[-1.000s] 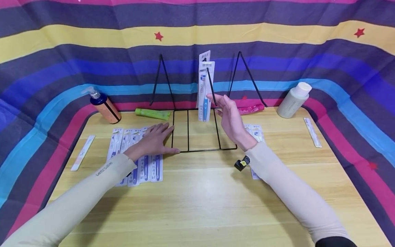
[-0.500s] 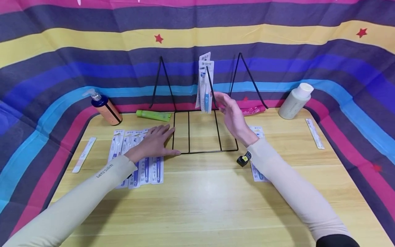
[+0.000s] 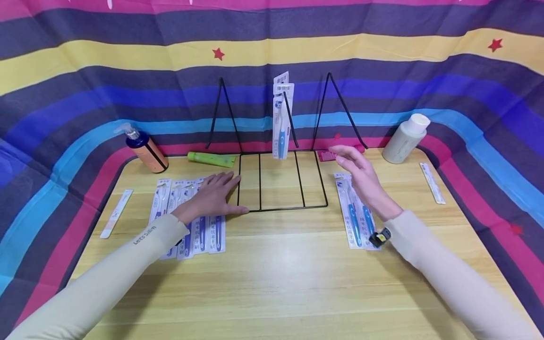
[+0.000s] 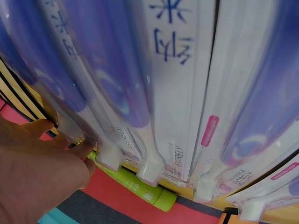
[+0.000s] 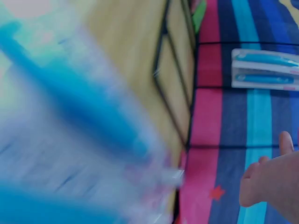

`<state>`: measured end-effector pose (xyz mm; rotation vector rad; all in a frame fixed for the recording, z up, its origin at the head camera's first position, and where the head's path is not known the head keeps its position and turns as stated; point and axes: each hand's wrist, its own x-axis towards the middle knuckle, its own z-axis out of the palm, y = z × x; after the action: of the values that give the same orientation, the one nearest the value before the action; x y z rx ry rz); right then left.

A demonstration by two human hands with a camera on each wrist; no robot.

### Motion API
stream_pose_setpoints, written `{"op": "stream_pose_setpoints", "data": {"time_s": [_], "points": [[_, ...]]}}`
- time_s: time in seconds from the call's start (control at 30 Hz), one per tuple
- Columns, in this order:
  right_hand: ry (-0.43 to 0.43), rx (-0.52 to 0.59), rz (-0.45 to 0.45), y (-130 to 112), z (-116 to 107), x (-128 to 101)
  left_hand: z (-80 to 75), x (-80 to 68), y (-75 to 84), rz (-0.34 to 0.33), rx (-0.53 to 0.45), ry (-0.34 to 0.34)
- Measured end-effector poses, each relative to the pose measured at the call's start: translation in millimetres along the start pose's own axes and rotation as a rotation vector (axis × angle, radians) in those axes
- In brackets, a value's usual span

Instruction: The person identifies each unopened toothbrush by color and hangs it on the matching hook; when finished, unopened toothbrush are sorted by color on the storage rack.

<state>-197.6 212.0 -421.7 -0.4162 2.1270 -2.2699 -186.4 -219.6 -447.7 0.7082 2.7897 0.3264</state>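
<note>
Blue-handled packaged toothbrushes (image 3: 280, 137) hang one behind another from the middle hook of a black wire rack (image 3: 302, 182). My left hand (image 3: 216, 193) lies with fingers spread at the rack's left edge, partly over a row of purple-handled packaged toothbrushes (image 3: 201, 236); the left wrist view shows its fingers (image 4: 84, 149) by the packs' upper ends. Over more blue-handled toothbrush packs (image 3: 353, 217) on the right hovers my right hand (image 3: 361, 174), fingers loosely bent and holding nothing. The right wrist view has this hand (image 5: 273, 182) at its lower right, with nearby packs blurred.
Behind the rack lie a green tube (image 3: 211, 159) and a pink tube (image 3: 327, 155). A pump bottle (image 3: 146, 150) stands back left, a white-capped bottle (image 3: 405, 138) back right. Narrow white packets lie at the far left (image 3: 116, 214) and far right (image 3: 432, 183). Striped cloth surrounds the table.
My right hand has left the hanging toothbrush packs and moved right, above the packs on the table. The front hanging pack has swung slightly and sits higher. My left hand has stayed put.
</note>
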Motion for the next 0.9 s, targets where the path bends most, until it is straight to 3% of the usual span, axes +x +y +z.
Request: {"op": "stream_pose_setpoints", "data": {"time_s": [0.33,0.53,0.9], "points": [[0.100,-0.402,0.241,12.3,-55.2,-58.7,0.4,-0.3,0.7,0.002,-0.007,-0.002],[0.024,-0.630,0.388,15.9,-72.3,-80.0,-0.8,-0.6,0.0,0.001,-0.009,0.001],[-0.042,-0.930,0.482,9.0,-79.2,-92.1,0.9,-1.3,-1.0,0.005,-0.005,0.005]]}}
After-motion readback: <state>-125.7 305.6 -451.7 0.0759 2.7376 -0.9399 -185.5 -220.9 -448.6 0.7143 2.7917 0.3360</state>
